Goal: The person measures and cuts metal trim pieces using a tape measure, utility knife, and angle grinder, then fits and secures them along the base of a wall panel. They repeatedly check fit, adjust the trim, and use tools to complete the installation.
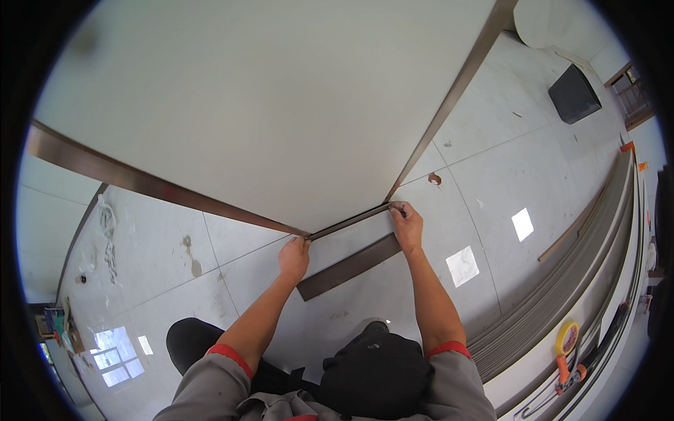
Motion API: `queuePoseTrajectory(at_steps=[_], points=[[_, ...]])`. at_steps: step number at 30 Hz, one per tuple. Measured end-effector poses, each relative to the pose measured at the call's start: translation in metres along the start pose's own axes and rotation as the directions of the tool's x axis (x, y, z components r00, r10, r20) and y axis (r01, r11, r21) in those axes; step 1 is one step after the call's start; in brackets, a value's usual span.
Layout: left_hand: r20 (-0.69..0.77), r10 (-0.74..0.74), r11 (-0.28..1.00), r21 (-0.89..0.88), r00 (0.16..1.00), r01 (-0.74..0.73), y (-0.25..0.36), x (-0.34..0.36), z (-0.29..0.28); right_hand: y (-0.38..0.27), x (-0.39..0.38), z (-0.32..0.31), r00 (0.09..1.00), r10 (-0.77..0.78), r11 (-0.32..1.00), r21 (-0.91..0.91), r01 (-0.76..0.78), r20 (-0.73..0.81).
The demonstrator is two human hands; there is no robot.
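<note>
In front of me stands a large pale panel (246, 105) with brown metallic trim (449, 105) along its right side and more brown trim (140, 175) along its left. A narrow dark strip (349, 222) runs along the panel's short bottom edge. My left hand (293, 258) is closed, its fingertips pinching the strip's left end at the corner. At the other corner my right hand (407, 226) pinches the right end, fingers bent. Between my forearms a flat dark brown bar (347, 268) lies on the floor, its right end close to my right wrist.
Long grey profiles (554, 302) lie stacked at the right. On a pale surface beside them are a yellow tape roll (566, 338) and an orange-handled tool (564, 375). A black box (574, 95) stands far right. Crumpled clear plastic (107, 228) lies on the tiled floor (175, 245) at left.
</note>
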State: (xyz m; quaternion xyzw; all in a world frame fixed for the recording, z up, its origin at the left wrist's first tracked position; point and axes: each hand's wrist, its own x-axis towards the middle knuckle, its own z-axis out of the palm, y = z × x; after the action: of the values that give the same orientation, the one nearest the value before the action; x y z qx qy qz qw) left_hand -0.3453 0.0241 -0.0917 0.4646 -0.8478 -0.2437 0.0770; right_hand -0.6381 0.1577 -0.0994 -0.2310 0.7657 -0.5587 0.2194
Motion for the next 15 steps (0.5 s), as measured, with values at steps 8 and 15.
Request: queuePoseTrajectory(at_steps=[8,15], points=[[0.022,-0.004,1.000,-0.008,1.000,0.004,0.0020,0.0018,-0.0014,-0.0031,-0.0005,-0.0027,1.000,-0.004,1.000,-0.006,0.004,-0.007],[0.049,-0.023,1.000,0.012,0.999,0.022,0.0032,0.0010,-0.0040,-0.0037,-0.0015,-0.0018,1.000,0.001,1.000,-0.001,-0.001,-0.010]])
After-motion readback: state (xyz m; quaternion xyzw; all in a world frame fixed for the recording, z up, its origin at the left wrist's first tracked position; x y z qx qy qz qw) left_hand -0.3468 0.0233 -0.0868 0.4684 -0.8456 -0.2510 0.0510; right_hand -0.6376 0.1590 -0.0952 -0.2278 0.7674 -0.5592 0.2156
